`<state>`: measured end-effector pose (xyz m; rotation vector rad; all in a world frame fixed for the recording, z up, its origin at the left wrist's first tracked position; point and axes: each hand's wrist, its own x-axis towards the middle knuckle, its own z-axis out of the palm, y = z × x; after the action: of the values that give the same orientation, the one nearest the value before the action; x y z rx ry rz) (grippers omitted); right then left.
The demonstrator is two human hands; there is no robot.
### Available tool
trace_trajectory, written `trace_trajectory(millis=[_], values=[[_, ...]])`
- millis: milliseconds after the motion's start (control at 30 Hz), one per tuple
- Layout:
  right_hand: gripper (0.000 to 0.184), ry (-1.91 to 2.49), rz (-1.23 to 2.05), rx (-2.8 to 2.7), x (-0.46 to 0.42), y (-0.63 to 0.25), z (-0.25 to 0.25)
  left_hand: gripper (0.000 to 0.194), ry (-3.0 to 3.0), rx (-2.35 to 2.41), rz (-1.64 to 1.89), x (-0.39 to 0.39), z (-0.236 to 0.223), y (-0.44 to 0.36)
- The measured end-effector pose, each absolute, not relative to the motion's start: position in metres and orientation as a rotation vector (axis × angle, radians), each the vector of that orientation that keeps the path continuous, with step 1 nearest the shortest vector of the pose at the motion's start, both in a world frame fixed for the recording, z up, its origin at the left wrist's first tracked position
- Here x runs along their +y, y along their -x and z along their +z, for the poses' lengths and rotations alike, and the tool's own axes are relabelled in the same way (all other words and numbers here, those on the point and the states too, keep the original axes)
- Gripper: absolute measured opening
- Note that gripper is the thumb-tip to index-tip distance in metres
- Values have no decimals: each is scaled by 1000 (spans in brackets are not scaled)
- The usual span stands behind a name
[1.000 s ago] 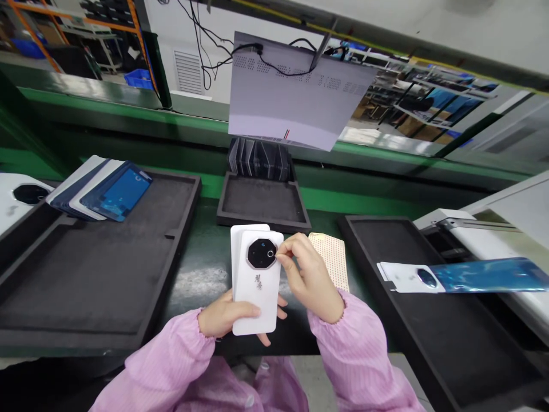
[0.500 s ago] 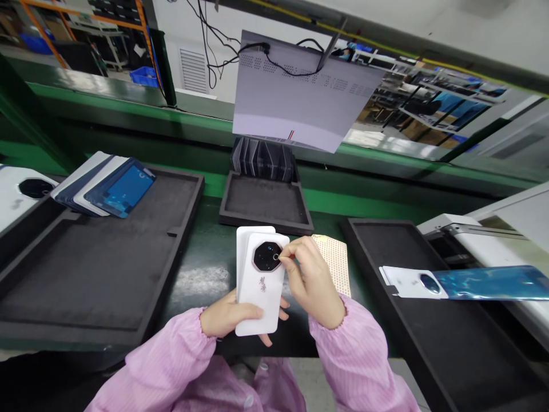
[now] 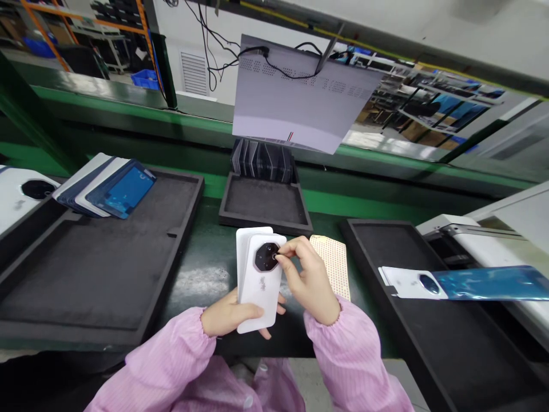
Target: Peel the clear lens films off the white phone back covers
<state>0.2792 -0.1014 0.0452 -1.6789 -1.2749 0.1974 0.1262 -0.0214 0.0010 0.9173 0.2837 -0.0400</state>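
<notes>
My left hand (image 3: 227,313) is wrapped around two white phone back covers, thumb on the front face and fingertips showing past the right edge. The upper cover (image 3: 259,297) carries an eight-sided black camera window (image 3: 265,257) and small dark characters. Behind it, the second cover (image 3: 241,243) sticks out at the left and top. My right hand (image 3: 309,283) is closed in a pinch at the right edge of the camera window; anything between thumb and forefinger is too small to make out. Beside my right wrist lies a cream sheet (image 3: 334,260) with rows of small reddish dots.
A large black tray (image 3: 98,274) on the left bears a fanned stack of covers (image 3: 107,186). At the back, a smaller tray (image 3: 266,203) holds dark upright pieces (image 3: 262,160). The right tray (image 3: 386,240) bears a white cover (image 3: 409,281) with blue film. A grey panel (image 3: 295,97) hangs above.
The pinched fingers of my right hand shift slightly over the right side of the camera window. The upper cover turns slightly in my left hand, which keeps its hold.
</notes>
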Motion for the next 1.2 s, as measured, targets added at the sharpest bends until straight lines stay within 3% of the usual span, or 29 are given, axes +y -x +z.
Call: trace_trajectory(millis=[133,267,1200], values=[[28,1412,589,-902,-98,-284,34,37,-904,283,-25,-22,1,-128],[27,1196,857,-781,-99,-285,28,36,-897,288,-12,-22,2,-129],[22,1067,820,-613,-93,-264,32,36,-1009,330,57,-24,-5,-128]])
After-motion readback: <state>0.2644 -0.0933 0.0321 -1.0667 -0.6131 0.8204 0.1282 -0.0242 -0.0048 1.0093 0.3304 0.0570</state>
